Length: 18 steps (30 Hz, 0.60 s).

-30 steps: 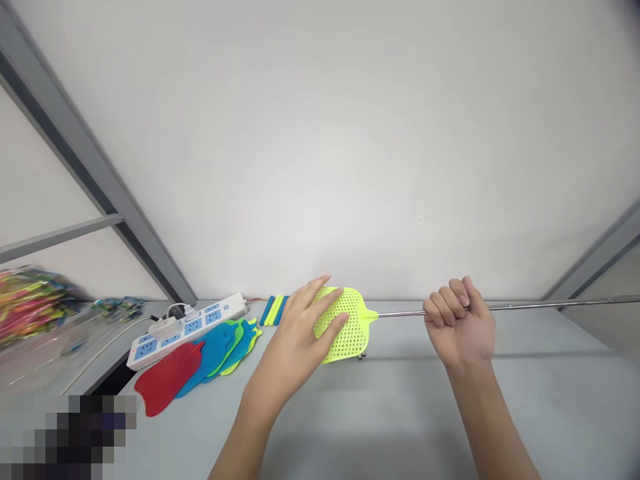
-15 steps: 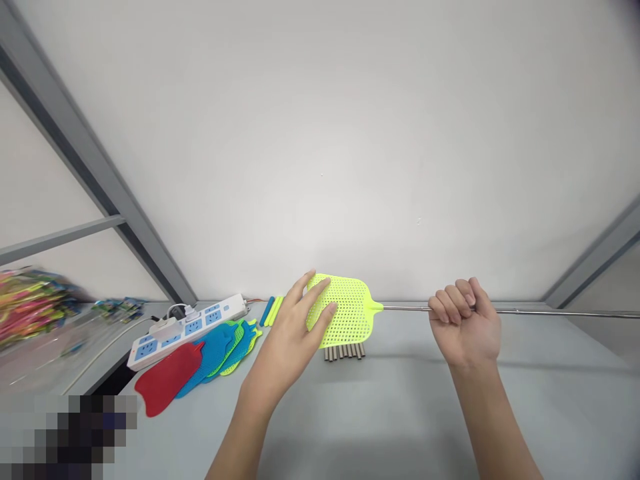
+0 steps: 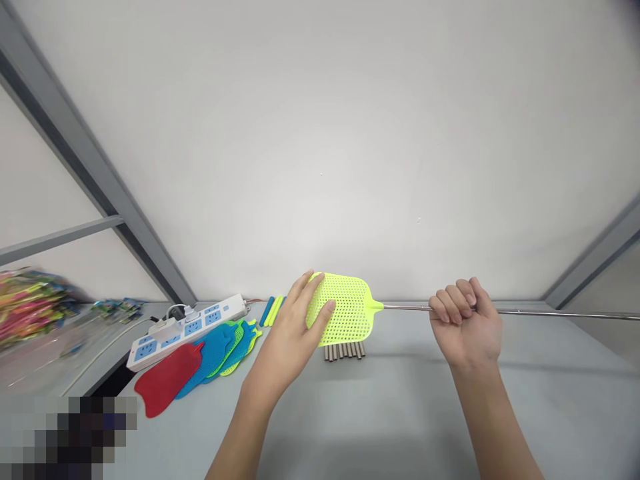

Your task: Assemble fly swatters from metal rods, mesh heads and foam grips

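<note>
While your right hand (image 3: 465, 327) is wrapped round the metal rod (image 3: 565, 314), keep it snug; left hand's (image 3: 291, 330) fingers are spread on the yellow-green swatter head (image 3: 346, 310) near the table's (image 3: 390, 407) back edge, so don't bend it imo.

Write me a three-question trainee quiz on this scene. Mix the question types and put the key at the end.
1. Multiple choice: What is the right hand closed around?
A) a blue tube
B) a thin metal rod
C) a green paddle

2. True or false: The left hand is nearer than the right to the yellow-green mesh paddle.

3. Fill in the colour: Among the fanned-out paddles beside the power strip, the one farthest left in the picture is ____.

Key: 1. B; 2. True; 3. red.
</note>
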### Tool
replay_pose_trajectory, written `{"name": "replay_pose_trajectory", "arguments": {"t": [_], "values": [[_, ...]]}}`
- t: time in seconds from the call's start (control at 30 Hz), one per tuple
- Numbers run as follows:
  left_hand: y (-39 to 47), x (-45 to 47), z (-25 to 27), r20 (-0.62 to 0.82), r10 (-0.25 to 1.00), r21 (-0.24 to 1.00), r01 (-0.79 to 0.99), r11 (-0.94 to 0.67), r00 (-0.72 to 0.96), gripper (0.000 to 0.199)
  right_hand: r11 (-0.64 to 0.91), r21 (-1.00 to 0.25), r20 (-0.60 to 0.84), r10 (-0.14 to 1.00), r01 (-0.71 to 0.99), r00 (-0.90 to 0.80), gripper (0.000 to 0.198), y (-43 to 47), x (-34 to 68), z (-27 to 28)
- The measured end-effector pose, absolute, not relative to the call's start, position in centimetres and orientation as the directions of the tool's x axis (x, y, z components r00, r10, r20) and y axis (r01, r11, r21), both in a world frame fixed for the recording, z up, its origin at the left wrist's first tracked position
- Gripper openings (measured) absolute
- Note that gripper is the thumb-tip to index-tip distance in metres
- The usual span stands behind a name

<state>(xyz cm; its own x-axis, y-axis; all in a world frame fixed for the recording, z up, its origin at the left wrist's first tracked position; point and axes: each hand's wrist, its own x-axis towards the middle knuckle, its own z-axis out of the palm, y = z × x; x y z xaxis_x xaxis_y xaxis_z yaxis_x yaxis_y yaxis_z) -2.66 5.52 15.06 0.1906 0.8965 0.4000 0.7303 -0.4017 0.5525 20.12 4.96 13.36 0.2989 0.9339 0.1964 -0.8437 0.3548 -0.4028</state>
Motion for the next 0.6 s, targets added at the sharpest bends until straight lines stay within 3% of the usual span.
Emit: {"name": "replay_pose_trajectory", "arguments": {"t": [0.6], "values": [[5.45,-2.46,15.13,0.41,0.893,0.575,0.707,-0.412,0.187,0.042,0.365,-0.413,0.204,0.93,-0.835,0.306,0.029,4.93,20.15,13.37]]}}
